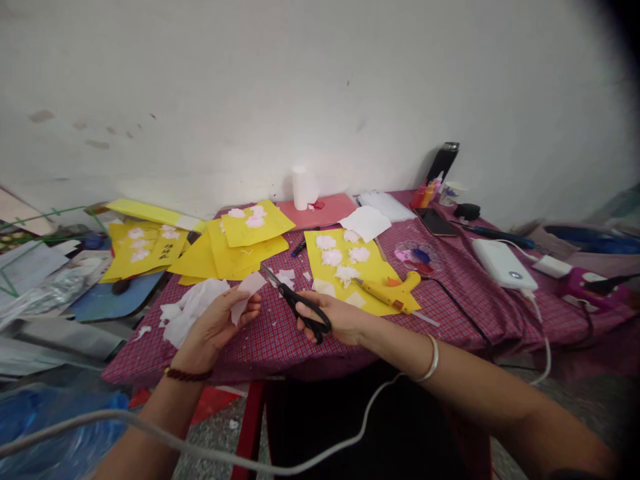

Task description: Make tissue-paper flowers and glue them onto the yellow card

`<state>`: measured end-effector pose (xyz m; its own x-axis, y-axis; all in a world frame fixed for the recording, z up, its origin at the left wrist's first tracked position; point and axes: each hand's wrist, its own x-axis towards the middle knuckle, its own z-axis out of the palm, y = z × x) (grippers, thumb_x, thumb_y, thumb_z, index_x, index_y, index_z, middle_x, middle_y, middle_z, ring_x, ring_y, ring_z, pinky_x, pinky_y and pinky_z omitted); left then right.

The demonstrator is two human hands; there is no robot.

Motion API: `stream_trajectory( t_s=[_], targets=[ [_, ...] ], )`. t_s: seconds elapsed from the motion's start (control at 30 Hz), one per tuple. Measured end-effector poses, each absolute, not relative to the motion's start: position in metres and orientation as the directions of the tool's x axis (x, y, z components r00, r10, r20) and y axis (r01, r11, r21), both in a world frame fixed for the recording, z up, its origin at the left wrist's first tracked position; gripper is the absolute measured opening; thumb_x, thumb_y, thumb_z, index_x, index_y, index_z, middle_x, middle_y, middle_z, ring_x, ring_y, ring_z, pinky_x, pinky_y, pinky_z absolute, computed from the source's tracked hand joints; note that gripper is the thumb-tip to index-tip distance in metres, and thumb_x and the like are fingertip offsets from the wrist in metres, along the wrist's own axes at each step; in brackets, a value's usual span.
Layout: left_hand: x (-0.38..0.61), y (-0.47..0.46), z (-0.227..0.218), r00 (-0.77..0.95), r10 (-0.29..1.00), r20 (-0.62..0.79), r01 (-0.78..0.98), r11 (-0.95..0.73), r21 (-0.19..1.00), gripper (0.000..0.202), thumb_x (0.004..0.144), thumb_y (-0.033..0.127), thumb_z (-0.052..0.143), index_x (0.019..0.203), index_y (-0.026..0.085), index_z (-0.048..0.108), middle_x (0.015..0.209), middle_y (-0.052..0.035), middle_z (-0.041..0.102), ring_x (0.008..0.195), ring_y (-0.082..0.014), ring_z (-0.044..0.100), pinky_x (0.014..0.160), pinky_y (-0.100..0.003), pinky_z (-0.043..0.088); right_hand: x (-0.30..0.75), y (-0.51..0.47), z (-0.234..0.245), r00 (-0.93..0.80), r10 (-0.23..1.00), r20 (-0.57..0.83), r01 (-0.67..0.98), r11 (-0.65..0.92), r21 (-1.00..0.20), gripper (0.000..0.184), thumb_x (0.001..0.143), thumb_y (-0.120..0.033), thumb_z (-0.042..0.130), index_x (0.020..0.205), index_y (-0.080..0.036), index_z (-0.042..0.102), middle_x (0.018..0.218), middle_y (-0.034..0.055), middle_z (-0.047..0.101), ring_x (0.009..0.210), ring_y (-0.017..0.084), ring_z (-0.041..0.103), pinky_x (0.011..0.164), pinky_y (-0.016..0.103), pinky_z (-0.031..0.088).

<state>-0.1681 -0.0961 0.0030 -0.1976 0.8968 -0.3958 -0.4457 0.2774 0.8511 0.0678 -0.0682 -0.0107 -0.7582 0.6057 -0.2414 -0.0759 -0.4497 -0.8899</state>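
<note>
My left hand (225,317) pinches a small piece of white paper (246,293) between thumb and fingers. In my right hand (330,317) is a pair of black-handled scissors (295,300), its blades pointing up and left beside the paper's edge. Whether the blades touch the paper I cannot tell. Crumpled white tissue (187,310) lies left of and partly behind my left hand. Just beyond my right hand rests a yellow sheet (320,263) with several pale pink paper blossoms. A yellow hot glue gun (393,291) lies on that sheet.
More yellow sheets (240,257) lie at the back left on the checked tablecloth (270,353). A white power bank (505,265), a phone (435,222) and a black flask (443,163) are at right. A white cable (367,413) crosses in front of me.
</note>
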Motion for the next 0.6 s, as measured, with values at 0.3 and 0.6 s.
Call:
stream_trajectory(
  t_s=[0.3, 0.6],
  targets=[
    [-0.179, -0.086, 0.006, -0.306, 0.9, -0.31, -0.499, 0.125, 0.857, 0.009, 0.076, 0.006, 0.062, 0.08, 0.014, 0.063, 0.069, -0.0012, 0.069, 0.058, -0.0104, 0.065, 0.056, -0.019, 0.056, 0.071, -0.061, -0.01, -0.856, 0.418, -0.304, 0.054, -0.511, -0.858, 0.059, 0.069, -0.066, 0.073, 0.095, -0.018, 0.052, 0.077, -0.0011, 0.063, 0.056, 0.008, 0.06, 0.052, 0.021, 0.049],
    [-0.171, -0.086, -0.007, -0.148, 0.927, -0.345, -0.453, 0.246, 0.857, 0.005, 0.075, 0.006, 0.062, 0.072, 0.011, 0.064, 0.062, -0.0049, 0.066, 0.053, -0.0127, 0.062, 0.047, -0.02, 0.052, 0.068, -0.063, -0.008, -0.853, 0.446, -0.27, 0.029, -0.477, -0.879, 0.061, 0.071, -0.058, 0.077, 0.11, -0.019, 0.051, 0.076, -0.0023, 0.062, 0.054, 0.006, 0.059, 0.051, 0.018, 0.049]
  ],
)
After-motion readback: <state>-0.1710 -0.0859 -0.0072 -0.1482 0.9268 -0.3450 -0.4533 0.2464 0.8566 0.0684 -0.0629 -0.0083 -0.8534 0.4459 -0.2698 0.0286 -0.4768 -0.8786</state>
